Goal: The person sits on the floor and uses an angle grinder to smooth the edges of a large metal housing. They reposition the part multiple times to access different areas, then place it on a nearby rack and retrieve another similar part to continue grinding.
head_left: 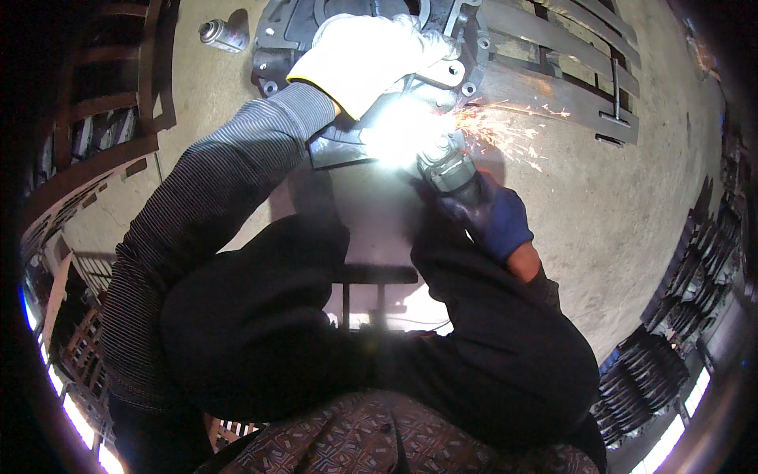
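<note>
Grey concrete floor (584, 245) forms the work area, with a section of dark slats (553, 96) lying at upper right. The workpiece, a dark metal casting (288, 31) with bored lugs, is at the top centre, ahead of the person's knees. The left hand (367, 59), in a white glove with a yellow cuff, lies across the casting, fingers extended toward the right-hand lug; whether they curl around an edge cannot be told. The right hand (505, 221), in a dark blue glove, is closed around the body of a handheld power tool (448, 167), apparently an angle grinder, its head directed at the casting's near edge. A spray can (225, 35) lies left of the casting. Sparks (505, 130) scatter rightward from the tool head.

Progress: material removal is judged to be under way. Glare conceals the contact point, so the finished portion cannot be verified. The near edge presumably remains incomplete while sparks fly; any requirement elsewhere cannot be determined.
</note>
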Available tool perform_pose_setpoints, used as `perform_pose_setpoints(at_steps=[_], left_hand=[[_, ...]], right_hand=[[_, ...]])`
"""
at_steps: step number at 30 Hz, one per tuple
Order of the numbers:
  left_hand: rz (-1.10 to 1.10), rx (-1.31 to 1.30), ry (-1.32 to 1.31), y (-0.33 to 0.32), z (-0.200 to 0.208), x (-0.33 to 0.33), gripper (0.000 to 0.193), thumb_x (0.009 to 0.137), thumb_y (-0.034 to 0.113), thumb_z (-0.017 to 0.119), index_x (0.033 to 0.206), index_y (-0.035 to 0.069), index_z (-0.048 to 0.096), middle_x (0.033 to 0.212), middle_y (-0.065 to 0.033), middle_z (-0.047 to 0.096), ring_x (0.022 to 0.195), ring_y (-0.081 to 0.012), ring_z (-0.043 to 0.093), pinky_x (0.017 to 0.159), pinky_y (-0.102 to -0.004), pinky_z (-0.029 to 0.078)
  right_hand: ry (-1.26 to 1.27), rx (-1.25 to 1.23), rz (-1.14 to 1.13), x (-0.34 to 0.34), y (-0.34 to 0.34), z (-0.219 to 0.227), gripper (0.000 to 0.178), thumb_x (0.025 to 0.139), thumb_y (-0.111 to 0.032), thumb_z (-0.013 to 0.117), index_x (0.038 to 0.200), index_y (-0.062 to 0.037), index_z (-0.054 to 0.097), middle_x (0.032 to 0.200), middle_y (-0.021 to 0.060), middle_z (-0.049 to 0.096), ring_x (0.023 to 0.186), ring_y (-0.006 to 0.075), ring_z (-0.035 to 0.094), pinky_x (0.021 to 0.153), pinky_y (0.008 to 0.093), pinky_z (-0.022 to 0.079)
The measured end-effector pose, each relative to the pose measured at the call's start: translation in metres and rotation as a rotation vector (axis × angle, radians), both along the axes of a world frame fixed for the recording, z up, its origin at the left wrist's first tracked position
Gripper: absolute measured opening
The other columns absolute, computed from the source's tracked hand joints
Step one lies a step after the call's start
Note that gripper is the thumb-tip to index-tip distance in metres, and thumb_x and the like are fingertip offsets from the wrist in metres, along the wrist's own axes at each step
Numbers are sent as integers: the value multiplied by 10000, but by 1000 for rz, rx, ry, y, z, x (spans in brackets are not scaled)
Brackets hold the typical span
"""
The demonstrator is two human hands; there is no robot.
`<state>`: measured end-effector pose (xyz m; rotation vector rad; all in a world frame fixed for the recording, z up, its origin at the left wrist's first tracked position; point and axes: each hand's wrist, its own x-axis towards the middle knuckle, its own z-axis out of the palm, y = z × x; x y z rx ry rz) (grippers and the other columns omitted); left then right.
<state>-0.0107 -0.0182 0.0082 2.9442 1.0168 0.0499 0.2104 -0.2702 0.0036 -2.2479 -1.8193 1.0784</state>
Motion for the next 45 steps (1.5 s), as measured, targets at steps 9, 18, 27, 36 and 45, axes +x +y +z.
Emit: perform_pose_setpoints(at_steps=[9, 18, 27, 36, 45], left_hand=[[-7, -2, -35, 1, -6, -6, 380, 1042, 361, 658, 1293, 95, 759, 1155, -149, 789, 1006, -286, 781, 892, -415, 627], [19, -12, 0, -1, 4, -4, 424, 1062, 392, 631, 1317, 72, 742, 1157, -157, 787, 1002, -290, 783, 897, -418, 626], [-28, -25, -39, 3, -5, -1, 412, 1057, 360, 637, 1319, 60, 741, 1154, -167, 790, 993, -298, 787, 882, -419, 634], [-30, -6, -27, 1, 1, -3, 389, 1027, 354, 677, 1278, 69, 761, 1105, -157, 800, 982, -282, 791, 863, -406, 633], [-24, -11, -10, -1, 10, -3, 396, 1014, 364, 699, 1284, 82, 763, 1122, -147, 796, 1017, -283, 782, 887, -430, 624]], right_hand=[[21, 1, -30, 2, -1, 1, 826, 877, -722, 746, 1455, -157, 580, 971, 233, 781, 889, 444, 765, 757, 529, 617], [40, -15, -40, 5, -3, -3, 830, 870, -702, 771, 1449, -130, 606, 1002, 235, 785, 902, 440, 770, 769, 511, 624], [-10, -57, -34, 0, 4, 4, 825, 871, -695, 770, 1445, -127, 604, 1005, 226, 784, 908, 454, 762, 780, 526, 621], [103, 0, -79, 11, -17, 2, 841, 859, -676, 798, 1446, -106, 600, 1025, 221, 787, 917, 443, 764, 779, 516, 619], [86, 22, -78, 4, -4, -4, 778, 867, -692, 780, 1365, -113, 631, 963, 248, 772, 883, 457, 755, 752, 529, 611]])
